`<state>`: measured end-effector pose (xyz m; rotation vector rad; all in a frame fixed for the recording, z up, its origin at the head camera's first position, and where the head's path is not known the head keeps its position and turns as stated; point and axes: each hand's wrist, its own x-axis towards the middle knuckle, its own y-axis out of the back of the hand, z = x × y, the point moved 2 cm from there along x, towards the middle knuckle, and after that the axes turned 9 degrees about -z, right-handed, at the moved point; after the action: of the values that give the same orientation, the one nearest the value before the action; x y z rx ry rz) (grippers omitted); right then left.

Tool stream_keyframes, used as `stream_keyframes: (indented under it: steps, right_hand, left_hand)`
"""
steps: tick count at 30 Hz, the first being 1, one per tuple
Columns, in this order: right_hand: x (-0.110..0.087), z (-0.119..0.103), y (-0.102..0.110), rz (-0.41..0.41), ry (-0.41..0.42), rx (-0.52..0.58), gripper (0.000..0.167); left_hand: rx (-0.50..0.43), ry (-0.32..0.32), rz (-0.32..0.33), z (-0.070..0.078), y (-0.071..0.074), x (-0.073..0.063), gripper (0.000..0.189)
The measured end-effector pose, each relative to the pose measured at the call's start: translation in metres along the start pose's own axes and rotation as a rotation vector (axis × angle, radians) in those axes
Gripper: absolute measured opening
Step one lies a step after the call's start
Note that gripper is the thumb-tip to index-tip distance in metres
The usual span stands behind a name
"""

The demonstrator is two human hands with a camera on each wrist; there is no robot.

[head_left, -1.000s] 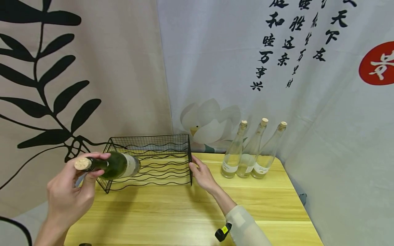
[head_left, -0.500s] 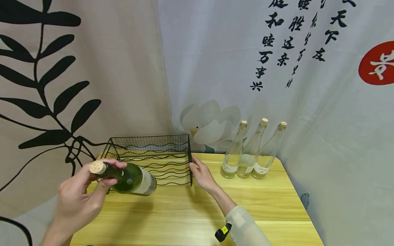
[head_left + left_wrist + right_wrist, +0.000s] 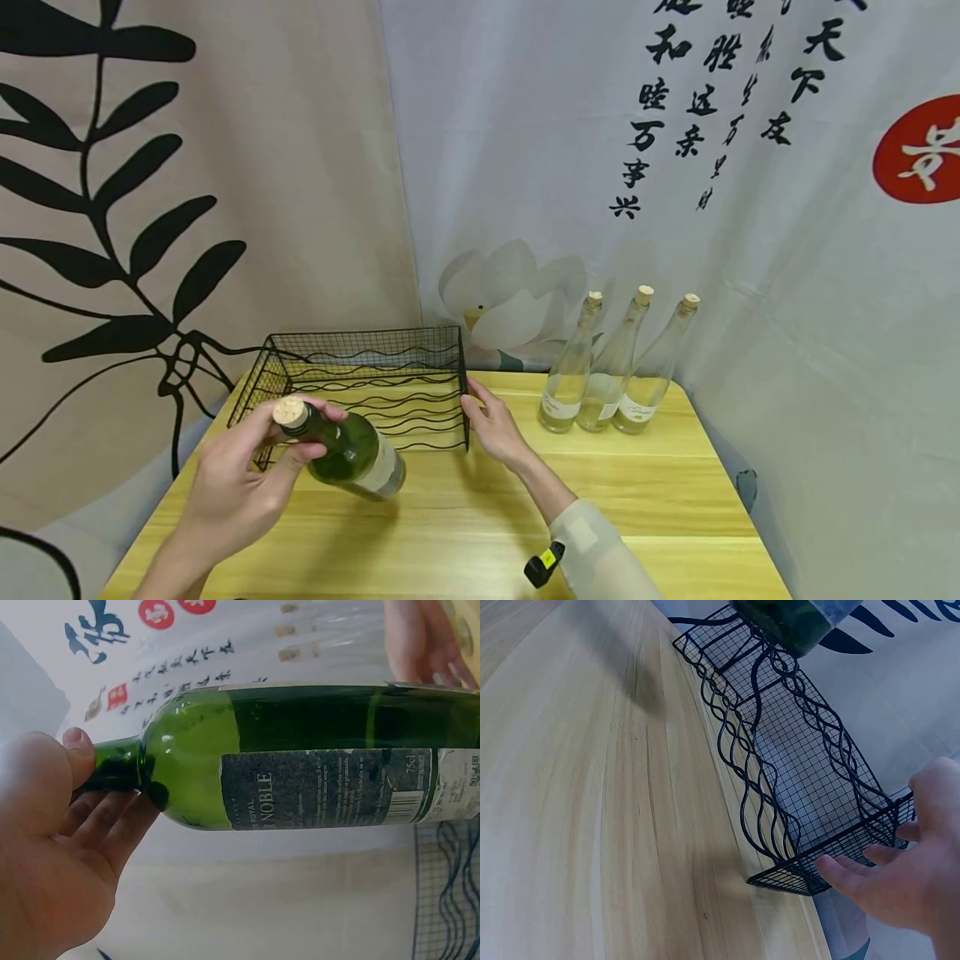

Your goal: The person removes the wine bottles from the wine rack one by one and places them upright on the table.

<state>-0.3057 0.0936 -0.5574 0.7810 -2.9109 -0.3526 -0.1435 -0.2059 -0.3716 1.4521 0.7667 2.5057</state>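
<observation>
My left hand [image 3: 243, 492] pinches a green wine bottle [image 3: 360, 454] by its neck, thumb and fingers just below the cork [image 3: 290, 412]. The bottle is tilted, its base toward the right and lower than the neck, in front of a black wire wine rack [image 3: 375, 343]. In the left wrist view its dark label [image 3: 322, 787] faces the camera. My right hand [image 3: 491, 425] rests against the rack's right end; in the right wrist view its fingers [image 3: 844, 876] lie extended along the mesh end panel. The rack shows wavy rails and no bottles in it.
Several things stand about: three corked clear bottles [image 3: 566, 387] upright at the table's back right, and a wooden table [image 3: 450, 533] under all. A fabric backdrop [image 3: 517, 167] hangs close behind the rack. A black-and-yellow device [image 3: 543, 565] sits by the right sleeve.
My left hand has carried the green bottle right and toward the near side, from over the rack's left end to in front of the rack. The right hand and rack have stayed put.
</observation>
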Motion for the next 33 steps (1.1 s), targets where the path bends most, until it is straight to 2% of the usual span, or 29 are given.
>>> stream_keyframes:
  steps: [9, 15, 18, 26, 33]
  right_hand:
    - [0.001, 0.001, 0.001, 0.005, -0.008, -0.009, 0.067]
    - [0.001, 0.001, 0.001, 0.008, -0.011, -0.013, 0.066]
    - [0.001, 0.002, 0.0, 0.009, -0.012, -0.011, 0.065]
    - [0.001, 0.003, 0.0, 0.007, 0.001, -0.005, 0.064]
    - [0.001, 0.001, 0.001, 0.008, 0.006, -0.004, 0.064]
  left_hand:
    - [-0.045, 0.042, -0.059, -0.008, -0.019, -0.007, 0.036]
    - [-0.047, 0.123, -0.113, -0.013, -0.032, -0.013, 0.056]
    - [-0.051, 0.16, -0.141, -0.014, -0.037, -0.015, 0.057]
    - [-0.057, 0.177, -0.164, -0.021, -0.047, -0.017, 0.052]
    - [-0.049, 0.135, -0.137, -0.027, -0.055, -0.021, 0.054]
